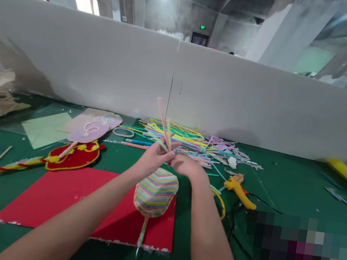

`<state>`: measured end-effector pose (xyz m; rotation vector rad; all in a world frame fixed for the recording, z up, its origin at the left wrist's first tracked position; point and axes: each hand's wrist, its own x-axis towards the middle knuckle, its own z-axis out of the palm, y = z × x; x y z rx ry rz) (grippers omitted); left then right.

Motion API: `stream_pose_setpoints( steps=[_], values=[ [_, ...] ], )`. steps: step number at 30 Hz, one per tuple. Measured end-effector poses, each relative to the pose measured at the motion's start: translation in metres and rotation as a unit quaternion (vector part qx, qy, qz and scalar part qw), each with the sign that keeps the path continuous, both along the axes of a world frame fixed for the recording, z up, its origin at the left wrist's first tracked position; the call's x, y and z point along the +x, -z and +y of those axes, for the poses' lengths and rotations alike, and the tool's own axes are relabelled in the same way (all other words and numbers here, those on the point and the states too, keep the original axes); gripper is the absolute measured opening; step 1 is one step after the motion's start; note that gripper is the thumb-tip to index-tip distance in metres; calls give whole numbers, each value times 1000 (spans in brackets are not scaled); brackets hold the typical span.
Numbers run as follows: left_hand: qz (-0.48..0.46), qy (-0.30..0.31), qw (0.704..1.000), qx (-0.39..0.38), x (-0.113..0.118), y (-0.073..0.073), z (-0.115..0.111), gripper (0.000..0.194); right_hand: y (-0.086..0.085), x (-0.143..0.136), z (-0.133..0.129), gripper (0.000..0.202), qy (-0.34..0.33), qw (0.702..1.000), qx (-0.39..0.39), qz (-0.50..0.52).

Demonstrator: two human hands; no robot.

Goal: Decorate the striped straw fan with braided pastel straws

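Both hands meet over the table's middle. My left hand [156,155] has its fingers closed round a few pipe cleaners [162,117], pink, yellow and pale green, whose ends stick up and out to the left. Against it, my right hand [184,164] is bent inward with its fingertips pressed together at the base of the same strands; what it pinches is too small to tell. Just below them lies a round striped fan [156,192] in pastel zigzags, its wrapped handle pointing toward me, on a red board [86,199].
Loose pipe cleaners [191,139] pile up behind the hands. A yellow glue gun [239,191] with a black cord lies right. At left are a red fan [76,157], purple pieces [91,129] and green paper [44,129]. A white partition [105,64] stands behind.
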<state>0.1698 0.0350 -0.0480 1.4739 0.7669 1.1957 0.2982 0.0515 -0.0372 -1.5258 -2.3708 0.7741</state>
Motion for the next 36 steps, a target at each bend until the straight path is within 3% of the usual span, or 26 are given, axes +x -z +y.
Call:
stream_pose_setpoints(
  steps=[4, 6, 8, 11, 16, 22, 26, 30, 33, 36],
  values=[
    [4, -72, 993, -98, -19, 14, -19, 40, 11, -11, -23, 13, -1, 999, -33, -11],
    [-15, -64, 986, -156, -30, 21, -26, 33, 15, -1, -35, 14, 8, 999, -36, -19],
    [-40, -95, 977, -186, -39, 25, -34, 30, 20, 18, -47, 14, 18, 999, -21, -18],
    [-85, -141, 967, -195, -52, 29, -47, 27, 30, 53, -65, 14, 99, 995, -1, -19],
    [-148, -140, 962, -182, -64, 46, -66, 24, 58, 87, -101, 23, 250, 961, 114, -26],
    [-163, -128, 963, -173, -66, 71, -75, 28, 87, 70, -129, 27, 318, 941, 107, -52],
    [-183, -115, 959, -182, -66, 76, -74, 27, 89, 63, -129, 25, 351, 923, 147, -64],
    [-198, -116, 955, -189, -65, 76, -74, 25, 88, 62, -126, 19, 410, 884, 224, -17],
    [-216, -112, 953, -180, -65, 73, -74, 23, 84, 46, -131, 19, 378, 899, 194, 110],
    [-224, -107, 955, -163, -64, 72, -75, 24, 75, 11, -140, 27, 251, 925, 26, 283]
  ],
)
